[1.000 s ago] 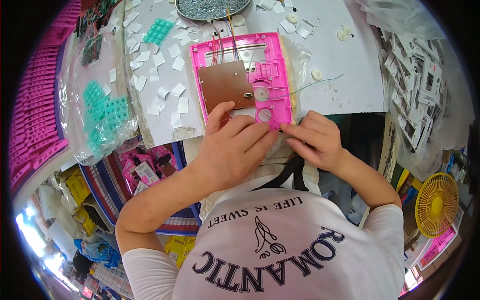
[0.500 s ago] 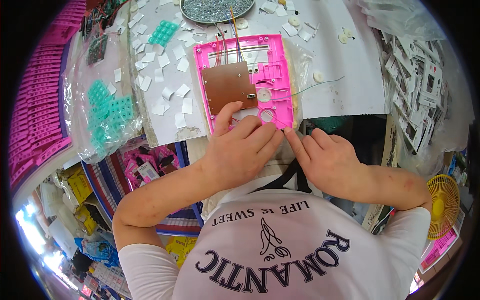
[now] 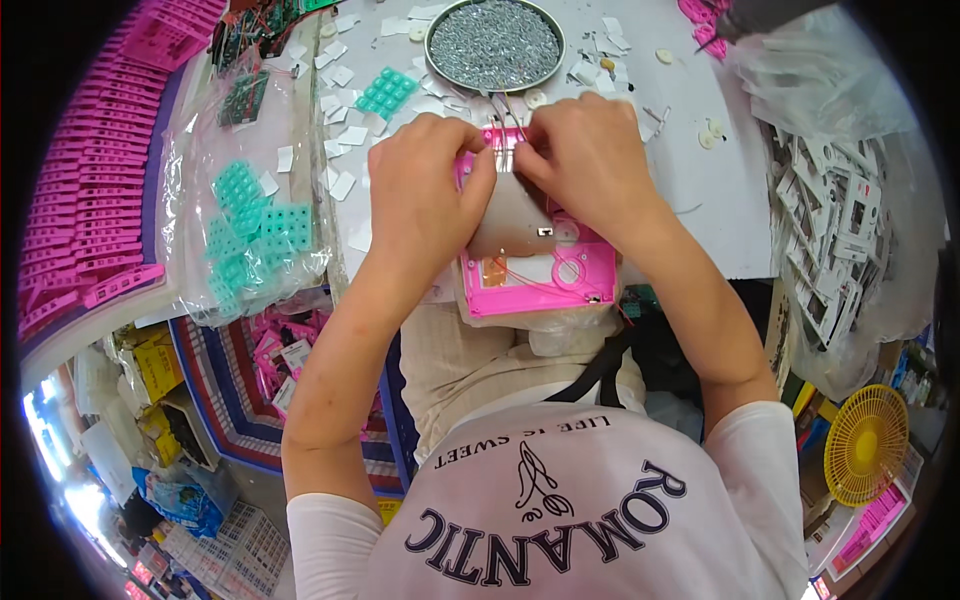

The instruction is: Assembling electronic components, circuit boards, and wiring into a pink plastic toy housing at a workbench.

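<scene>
A pink plastic casing (image 3: 540,296) lies at the table's near edge, in front of my body. Over its middle sits a brown circuit board (image 3: 508,225), slightly blurred and seemingly tilted, with a small switch near its lower right corner. My left hand (image 3: 425,190) is closed at the board's far left edge, thumb along its side. My right hand (image 3: 595,165) is closed at the far right edge, thumb pressed toward it. The fingertips are partly hidden. Thin wires (image 3: 508,115) run up between the hands, and red wires (image 3: 525,280) lie in the near part of the casing.
A round metal tray (image 3: 495,45) of small screws stands just beyond the hands. White pieces (image 3: 342,185) and green rubber keypads (image 3: 260,225) lie to the left, near stacked pink parts (image 3: 105,150). At right are bagged white parts (image 3: 840,210) and a dark tool (image 3: 765,15).
Both hands have moved from the casing's near edge to the far end of the board. The board looks tilted now. The whole view has shifted, bringing more of the screw tray into sight.
</scene>
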Motion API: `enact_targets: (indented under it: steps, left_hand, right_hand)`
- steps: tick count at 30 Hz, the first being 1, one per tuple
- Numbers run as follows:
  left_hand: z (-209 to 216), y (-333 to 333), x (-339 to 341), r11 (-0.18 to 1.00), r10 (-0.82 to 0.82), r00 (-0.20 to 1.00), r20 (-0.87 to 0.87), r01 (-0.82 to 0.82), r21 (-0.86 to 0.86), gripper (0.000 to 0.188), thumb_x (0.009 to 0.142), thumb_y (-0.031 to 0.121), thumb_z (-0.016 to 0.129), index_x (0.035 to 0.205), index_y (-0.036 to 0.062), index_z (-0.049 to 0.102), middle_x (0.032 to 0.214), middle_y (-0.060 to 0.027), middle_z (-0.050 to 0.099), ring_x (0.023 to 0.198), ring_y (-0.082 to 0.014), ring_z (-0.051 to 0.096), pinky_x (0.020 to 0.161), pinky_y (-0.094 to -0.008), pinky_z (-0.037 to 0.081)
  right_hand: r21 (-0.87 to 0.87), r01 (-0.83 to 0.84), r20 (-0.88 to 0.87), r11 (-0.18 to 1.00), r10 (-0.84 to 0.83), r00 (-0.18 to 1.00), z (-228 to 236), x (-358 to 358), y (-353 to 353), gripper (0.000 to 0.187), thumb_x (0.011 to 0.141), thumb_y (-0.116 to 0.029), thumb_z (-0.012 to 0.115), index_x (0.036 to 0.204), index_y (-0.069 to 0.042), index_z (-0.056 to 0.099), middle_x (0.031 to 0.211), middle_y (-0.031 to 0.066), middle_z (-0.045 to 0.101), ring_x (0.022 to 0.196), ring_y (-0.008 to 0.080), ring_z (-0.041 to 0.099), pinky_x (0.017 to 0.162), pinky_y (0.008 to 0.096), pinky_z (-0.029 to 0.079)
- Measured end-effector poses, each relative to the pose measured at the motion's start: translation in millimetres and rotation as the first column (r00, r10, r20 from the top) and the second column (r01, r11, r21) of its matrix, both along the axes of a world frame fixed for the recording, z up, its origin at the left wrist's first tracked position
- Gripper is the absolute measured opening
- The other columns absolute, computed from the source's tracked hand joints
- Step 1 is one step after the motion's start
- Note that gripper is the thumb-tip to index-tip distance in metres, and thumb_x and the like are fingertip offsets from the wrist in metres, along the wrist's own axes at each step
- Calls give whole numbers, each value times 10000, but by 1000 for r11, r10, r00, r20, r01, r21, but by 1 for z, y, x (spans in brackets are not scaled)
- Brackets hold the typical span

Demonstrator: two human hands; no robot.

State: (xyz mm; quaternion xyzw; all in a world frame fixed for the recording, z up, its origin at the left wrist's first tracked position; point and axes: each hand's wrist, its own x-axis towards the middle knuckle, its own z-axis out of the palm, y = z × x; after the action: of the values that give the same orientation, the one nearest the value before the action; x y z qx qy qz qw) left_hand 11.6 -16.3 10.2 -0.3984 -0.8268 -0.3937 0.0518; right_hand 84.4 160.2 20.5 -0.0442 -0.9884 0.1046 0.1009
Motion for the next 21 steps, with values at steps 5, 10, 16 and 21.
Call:
enact_targets:
  steps: [5, 10, 16, 21]
  left_hand:
    - [-8, 19, -14, 997, 69, 997, 20, -70, 39, 176, 854, 156, 753, 950, 13, 718, 895, -122, 705, 805, -282, 675, 726, -370, 531]
    - [-14, 17, -22, 1000, 5, 999, 47, -5, -6, 206, 849, 201, 766, 963, 30, 750, 913, -119, 711, 824, -276, 679, 726, -362, 542]
    - [-6, 20, -17, 996, -63, 998, 0, 63, 60, 185, 836, 176, 781, 987, 79, 740, 879, -64, 706, 794, -240, 671, 862, -392, 459]
    - [-3, 23, -12, 998, -66, 991, -119, 63, -28, 161, 851, 156, 773, 997, 109, 725, 824, -16, 696, 785, -201, 662, 944, -403, 379]
  right_hand:
    - [-367, -160, -298, 916, 48, 954, -10, 24, -1, 99, 782, -145, 763, 870, -100, 760, 799, 37, 703, 855, 280, 632, 873, 452, 445]
    - [-246, -516, -215, 820, 473, 854, 4, 29, 11, 182, 809, -127, 739, 991, -131, 751, 1062, 50, 684, 1016, 282, 607, 944, 443, 461]
    - [-444, -317, -351, 838, 163, 922, 4, -3, 38, 205, 835, -148, 739, 1035, -102, 744, 1055, 71, 698, 1002, 314, 617, 886, 413, 519]
    - [-437, -372, -398, 819, 195, 897, -4, -16, 29, 161, 847, -159, 760, 987, -82, 742, 977, 70, 713, 962, 295, 621, 812, 406, 533]
